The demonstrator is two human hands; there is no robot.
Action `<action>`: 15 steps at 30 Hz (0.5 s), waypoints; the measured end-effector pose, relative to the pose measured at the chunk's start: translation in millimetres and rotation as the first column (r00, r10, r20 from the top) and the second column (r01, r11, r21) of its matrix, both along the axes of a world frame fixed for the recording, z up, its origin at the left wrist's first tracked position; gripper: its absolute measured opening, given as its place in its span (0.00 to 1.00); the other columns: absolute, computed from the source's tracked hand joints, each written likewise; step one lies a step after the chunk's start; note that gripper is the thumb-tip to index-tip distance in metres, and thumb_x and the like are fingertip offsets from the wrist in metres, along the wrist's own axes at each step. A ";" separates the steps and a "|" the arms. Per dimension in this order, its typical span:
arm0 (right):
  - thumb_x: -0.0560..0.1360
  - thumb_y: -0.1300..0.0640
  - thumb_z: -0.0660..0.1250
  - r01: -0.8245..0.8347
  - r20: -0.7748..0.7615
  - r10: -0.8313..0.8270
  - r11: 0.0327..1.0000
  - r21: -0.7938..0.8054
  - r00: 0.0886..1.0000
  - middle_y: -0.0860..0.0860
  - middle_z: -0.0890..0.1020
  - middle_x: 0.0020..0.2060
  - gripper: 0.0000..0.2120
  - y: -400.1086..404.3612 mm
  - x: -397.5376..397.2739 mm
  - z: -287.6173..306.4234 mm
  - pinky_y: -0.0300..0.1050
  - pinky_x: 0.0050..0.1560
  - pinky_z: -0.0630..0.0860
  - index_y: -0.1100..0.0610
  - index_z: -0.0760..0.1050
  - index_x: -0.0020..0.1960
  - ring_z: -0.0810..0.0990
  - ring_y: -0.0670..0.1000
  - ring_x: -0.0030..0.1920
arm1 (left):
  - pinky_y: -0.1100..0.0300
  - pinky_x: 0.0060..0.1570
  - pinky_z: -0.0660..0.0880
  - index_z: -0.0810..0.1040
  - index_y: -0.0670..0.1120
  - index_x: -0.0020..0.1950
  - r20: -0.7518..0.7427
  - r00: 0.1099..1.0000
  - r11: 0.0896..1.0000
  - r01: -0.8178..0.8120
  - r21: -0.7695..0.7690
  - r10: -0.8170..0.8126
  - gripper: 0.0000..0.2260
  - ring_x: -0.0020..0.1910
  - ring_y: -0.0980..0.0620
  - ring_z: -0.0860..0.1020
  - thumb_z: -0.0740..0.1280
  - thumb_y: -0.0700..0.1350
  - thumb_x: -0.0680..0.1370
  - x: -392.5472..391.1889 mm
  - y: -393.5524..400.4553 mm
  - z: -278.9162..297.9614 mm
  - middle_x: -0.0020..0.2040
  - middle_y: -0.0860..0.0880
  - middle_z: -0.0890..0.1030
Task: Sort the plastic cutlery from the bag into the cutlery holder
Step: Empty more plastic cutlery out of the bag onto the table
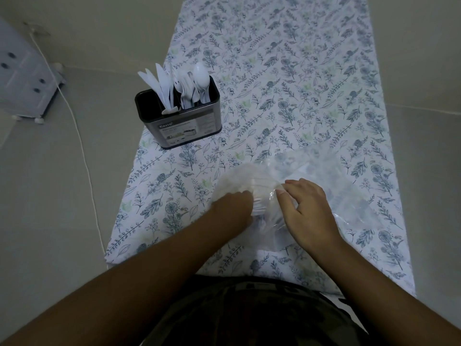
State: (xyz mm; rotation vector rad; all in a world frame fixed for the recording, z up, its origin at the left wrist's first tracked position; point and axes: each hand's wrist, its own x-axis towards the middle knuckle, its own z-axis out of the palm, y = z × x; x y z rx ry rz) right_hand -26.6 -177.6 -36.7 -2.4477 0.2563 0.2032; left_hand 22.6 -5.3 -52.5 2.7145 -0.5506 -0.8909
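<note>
Pale floor tiles surround a long table covered with a white cloth point(287, 78) printed with blue-grey leaves and flowers. Off to the left on the floor stands a small grey cabinet point(23, 78), with a thin white cord point(82, 151) running past it and along the table's edge.

Near the left edge of the cloth stands the cutlery holder point(183, 118), a dark, upright box with a label on its front. White plastic knives point(162, 84) lean in a left compartment, forks point(183, 89) stand in the middle, and spoons point(202, 78) stand on the right, bowls up.

Closer to the person, well apart from the holder, a clear plastic bag point(314, 168) lies crumpled on the cloth, with more white cutlery point(259, 196) showing faintly through it.

Both forearms reach forward from the bottom of the view and meet at the bag. The left hand point(230, 208) is pushed into the bag's mouth, fingers hidden by the plastic and blur, so whether they grip anything cannot be told. The right hand point(308, 208) lies palm-down on the bag, fingers curled and thumb point(285, 199) pinching the film at the opening.
</note>
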 end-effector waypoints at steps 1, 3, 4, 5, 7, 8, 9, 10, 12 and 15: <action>0.81 0.36 0.51 -0.003 0.000 0.003 1.000 -0.020 1.000 0.44 0.82 0.55 0.22 2.0 0.1 3.3 0.61 0.70 0.66 0.43 0.81 0.55 0.75 0.52 0.64 | 0.57 0.39 0.75 0.70 0.44 0.54 0.009 1.000 1.000 -0.010 -0.002 0.010 0.08 0.41 0.48 0.76 0.66 0.44 0.79 -2.5 2.8 3.3 0.47 0.46 0.78; 0.79 0.36 0.49 -0.023 -0.014 0.022 0.997 -0.080 1.000 0.45 0.81 0.63 0.26 6.7 0.3 12.4 0.64 0.74 0.62 0.44 0.81 0.62 0.70 0.52 0.71 | 0.57 0.40 0.75 0.71 0.43 0.55 0.018 0.999 0.999 -0.033 0.000 0.033 0.08 0.41 0.48 0.76 0.66 0.44 0.79 -8.8 8.8 9.0 0.48 0.46 0.78; 0.79 0.36 0.49 -0.039 -0.027 0.036 0.993 -0.108 0.999 0.45 0.79 0.66 0.27 8.7 0.7 16.3 0.65 0.75 0.59 0.44 0.80 0.64 0.67 0.52 0.74 | 0.56 0.40 0.74 0.71 0.43 0.56 0.023 0.999 0.999 -0.048 0.007 0.047 0.08 0.42 0.48 0.75 0.66 0.44 0.79 -12.1 12.8 11.5 0.48 0.47 0.78; 0.79 0.36 0.49 -0.054 -0.041 0.049 0.990 -0.131 0.998 0.45 0.78 0.68 0.27 10.1 1.7 19.5 0.65 0.77 0.56 0.44 0.79 0.66 0.65 0.51 0.76 | 0.56 0.40 0.72 0.71 0.43 0.56 0.028 0.997 0.998 -0.066 0.014 0.066 0.09 0.42 0.48 0.74 0.66 0.44 0.79 -14.9 16.9 14.0 0.48 0.47 0.77; 0.80 0.38 0.49 -0.092 -0.075 0.080 0.980 -0.177 0.994 0.45 0.75 0.72 0.25 11.0 5.3 23.5 0.65 0.78 0.50 0.43 0.77 0.68 0.60 0.51 0.78 | 0.56 0.40 0.71 0.70 0.44 0.56 0.045 0.994 0.995 -0.098 0.017 0.098 0.09 0.42 0.48 0.73 0.66 0.45 0.79 -20.1 26.9 17.5 0.49 0.47 0.77; 0.82 0.39 0.49 -0.116 -0.098 0.098 0.973 -0.199 0.990 0.45 0.74 0.73 0.24 10.8 7.1 23.9 0.66 0.78 0.48 0.42 0.76 0.69 0.58 0.51 0.79 | 0.56 0.40 0.71 0.69 0.45 0.54 0.049 0.993 0.993 -0.113 0.022 0.112 0.08 0.42 0.49 0.73 0.66 0.45 0.78 -22.1 32.2 19.3 0.48 0.47 0.76; 0.83 0.39 0.49 -0.146 -0.127 0.120 0.965 -0.220 0.985 0.45 0.73 0.74 0.22 11.5 8.7 24.6 0.67 0.78 0.46 0.41 0.75 0.70 0.56 0.51 0.80 | 0.56 0.39 0.71 0.68 0.46 0.52 0.046 0.991 0.991 -0.129 0.027 0.128 0.08 0.42 0.49 0.73 0.65 0.46 0.78 -24.2 37.3 21.5 0.46 0.49 0.75; 0.84 0.39 0.49 -0.176 -0.157 0.141 0.956 -0.237 0.978 0.45 0.71 0.76 0.22 13.1 10.3 25.1 0.68 0.78 0.44 0.40 0.74 0.71 0.54 0.52 0.81 | 0.56 0.39 0.70 0.67 0.47 0.50 0.034 0.989 0.989 -0.147 0.030 0.146 0.08 0.41 0.49 0.73 0.65 0.46 0.78 -26.3 42.4 24.1 0.43 0.50 0.72; 0.84 0.40 0.50 -0.229 -0.188 0.183 0.937 -0.265 0.965 0.47 0.69 0.77 0.22 19.1 13.5 27.1 0.67 0.78 0.42 0.40 0.72 0.72 0.51 0.53 0.82 | 0.57 0.38 0.70 0.66 0.48 0.48 0.017 0.985 0.985 -0.171 0.032 0.171 0.08 0.39 0.50 0.73 0.65 0.46 0.79 -29.6 48.5 26.1 0.40 0.52 0.70; 0.84 0.42 0.54 -0.271 -0.078 0.261 0.944 -0.188 0.962 0.51 0.68 0.78 0.22 35.1 19.0 31.3 0.61 0.80 0.47 0.45 0.71 0.75 0.55 0.54 0.81 | 0.56 0.40 0.72 0.72 0.45 0.52 0.022 0.982 0.981 -0.186 0.055 0.186 0.04 0.40 0.49 0.74 0.65 0.43 0.79 -25.4 47.2 30.2 0.46 0.48 0.77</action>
